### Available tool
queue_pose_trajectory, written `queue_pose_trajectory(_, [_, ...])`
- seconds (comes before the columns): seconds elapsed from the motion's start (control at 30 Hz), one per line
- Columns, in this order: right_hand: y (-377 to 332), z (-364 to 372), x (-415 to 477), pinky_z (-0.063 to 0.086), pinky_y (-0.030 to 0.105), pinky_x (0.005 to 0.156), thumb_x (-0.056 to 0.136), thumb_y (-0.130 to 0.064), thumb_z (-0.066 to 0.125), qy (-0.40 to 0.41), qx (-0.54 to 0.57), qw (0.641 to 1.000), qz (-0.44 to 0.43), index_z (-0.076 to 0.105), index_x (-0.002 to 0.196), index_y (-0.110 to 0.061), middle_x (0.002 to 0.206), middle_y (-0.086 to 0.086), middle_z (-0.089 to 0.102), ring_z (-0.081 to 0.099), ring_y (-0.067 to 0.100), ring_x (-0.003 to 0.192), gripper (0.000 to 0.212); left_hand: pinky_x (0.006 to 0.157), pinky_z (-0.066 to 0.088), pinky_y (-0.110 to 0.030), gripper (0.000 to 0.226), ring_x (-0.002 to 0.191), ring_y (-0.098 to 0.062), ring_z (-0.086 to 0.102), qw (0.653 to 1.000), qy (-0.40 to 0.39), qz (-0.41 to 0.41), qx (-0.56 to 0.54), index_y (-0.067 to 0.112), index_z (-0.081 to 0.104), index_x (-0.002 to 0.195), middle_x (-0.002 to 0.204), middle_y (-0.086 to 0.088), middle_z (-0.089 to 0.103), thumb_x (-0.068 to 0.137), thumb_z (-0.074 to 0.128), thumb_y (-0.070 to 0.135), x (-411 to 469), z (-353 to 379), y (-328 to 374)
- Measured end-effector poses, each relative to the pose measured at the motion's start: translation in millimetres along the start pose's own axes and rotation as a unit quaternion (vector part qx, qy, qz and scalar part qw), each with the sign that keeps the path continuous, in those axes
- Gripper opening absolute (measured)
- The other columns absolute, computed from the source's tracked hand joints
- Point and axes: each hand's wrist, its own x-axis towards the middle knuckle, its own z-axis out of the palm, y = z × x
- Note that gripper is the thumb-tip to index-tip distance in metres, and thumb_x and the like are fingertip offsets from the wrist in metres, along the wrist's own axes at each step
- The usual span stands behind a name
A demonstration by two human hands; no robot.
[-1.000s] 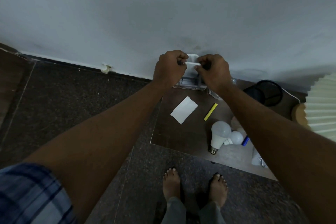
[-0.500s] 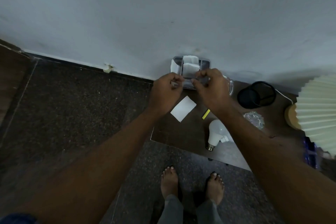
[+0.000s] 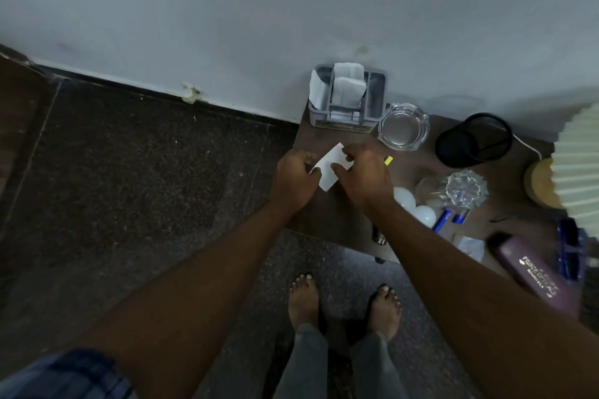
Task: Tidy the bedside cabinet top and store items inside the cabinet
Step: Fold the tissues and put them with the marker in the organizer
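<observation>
A white paper slip (image 3: 330,168) lies near the left edge of the brown cabinet top (image 3: 350,220). My left hand (image 3: 296,180) pinches its left corner and my right hand (image 3: 364,176) pinches its right side. Behind them, against the wall, stands a grey organiser (image 3: 348,97) with folded white papers in its slots. A yellow marker (image 3: 388,160) peeks out past my right hand. Two white bulbs (image 3: 413,206) lie partly hidden under my right forearm.
A glass ashtray (image 3: 403,126), a black mesh cup (image 3: 471,141), a clear glass piece (image 3: 463,189), blue pens (image 3: 442,220), a purple spectacle case (image 3: 534,269) and a pleated lamp (image 3: 577,165) crowd the right of the top. My bare feet (image 3: 343,301) stand on dark floor.
Both hands have come down from the organiser at the wall to the loose white slip on the top and taken hold of it. The camera view has shifted left.
</observation>
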Motion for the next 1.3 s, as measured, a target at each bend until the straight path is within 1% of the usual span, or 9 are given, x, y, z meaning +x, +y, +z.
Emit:
queue_pose_trajectory(0.23, [2,13,2,0.052,0.045,0.096,0.093,-0.03,0.064,-0.039,-0.103,0.994,0.002,0.059,0.131,-0.01,0.138,0.014,0.055,0.06,0.036,0.119,0.043,0.088,0.052,-0.029,0.036,0.108,-0.022,0.064,0.999,0.019,-0.035,-0.001,0.007,0.068,0.119,0.118,-0.009,0.067,0.084,0.074,0.014,7,11,10])
queue_pose_trajectory(0.5, [-9,16,7,0.047,0.046,0.106,0.098,-0.029,0.059,-0.09,-0.151,0.983,-0.056,0.053,0.142,-0.02,0.152,0.011,0.04,0.048,0.033,0.133,0.046,0.091,0.053,-0.032,0.04,0.109,-0.025,0.06,0.996,0.061,-0.068,0.006,0.008,0.066,0.12,0.123,-0.011,0.057,0.081,0.074,0.009,13,-6,-4])
queue_pose_trajectory(0.63, [-19,22,8,0.044,0.045,0.109,0.1,-0.028,0.056,-0.101,-0.163,0.978,-0.087,0.05,0.146,-0.02,0.153,0.013,0.038,0.046,0.034,0.134,0.048,0.08,0.047,-0.027,0.038,0.105,-0.019,0.062,0.986,0.024,-0.149,-0.065,0.008,0.063,0.124,0.117,-0.003,0.064,0.088,0.072,0.016,13,-18,-12])
queue_pose_trajectory(0.73, [-28,30,7,0.043,0.045,0.11,0.102,-0.028,0.053,-0.111,-0.169,0.975,-0.093,0.046,0.149,-0.022,0.155,0.013,0.033,0.042,0.032,0.136,0.048,0.092,0.055,-0.035,0.039,0.108,-0.021,0.066,0.97,-0.016,-0.222,-0.097,0.011,0.066,0.126,0.123,-0.003,0.069,0.09,0.071,0.027,18,-19,-24])
queue_pose_trajectory(0.83, [-35,40,8,0.043,0.043,0.111,0.101,-0.028,0.053,-0.113,-0.169,0.973,-0.107,0.045,0.149,-0.023,0.156,0.011,0.033,0.04,0.03,0.138,0.049,0.096,0.056,-0.045,0.034,0.106,-0.026,0.069,0.963,-0.033,-0.239,-0.119,0.012,0.071,0.12,0.12,-0.011,0.072,0.091,0.07,0.028,21,-24,-29])
queue_pose_trajectory(1.03, [-37,53,14,0.044,0.04,0.108,0.099,-0.029,0.057,-0.108,-0.125,0.98,-0.113,0.048,0.148,-0.024,0.147,0.01,0.041,0.042,0.028,0.134,0.05,0.085,0.057,-0.036,0.02,0.101,-0.026,0.069,0.964,-0.014,-0.235,-0.12,0.009,0.073,0.107,0.113,-0.011,0.073,0.092,0.07,0.02,23,-29,-36])
queue_pose_trajectory(1.1, [-34,53,14,0.046,0.04,0.106,0.096,-0.03,0.063,-0.094,-0.077,0.988,-0.1,0.049,0.146,-0.022,0.142,0.009,0.046,0.047,0.027,0.129,0.052,0.086,0.059,-0.041,0.011,0.097,-0.025,0.069,0.963,-0.004,-0.235,-0.128,0.012,0.073,0.098,0.108,-0.01,0.073,0.091,0.071,0.019,22,-30,-36])
queue_pose_trajectory(1.2, [-29,46,11,0.049,0.036,0.098,0.088,-0.03,0.074,-0.05,0.071,0.996,-0.015,0.053,0.14,-0.019,0.129,0.003,0.057,0.055,0.019,0.116,0.056,0.083,0.061,-0.044,0.004,0.095,-0.025,0.07,0.954,-0.016,-0.236,-0.186,0.018,0.071,0.087,0.104,-0.011,0.074,0.091,0.071,0.017,18,-34,-34])
queue_pose_trajectory(1.3, [-24,32,9,0.051,0.033,0.097,0.087,-0.028,0.077,-0.049,0.177,0.982,0.054,0.054,0.14,-0.011,0.117,0.001,0.063,0.059,0.015,0.108,0.06,0.071,0.06,-0.032,0.007,0.095,-0.024,0.07,0.932,-0.039,-0.251,-0.258,0.01,0.069,0.099,0.109,-0.013,0.073,0.094,0.067,0.014,10,-39,-25])
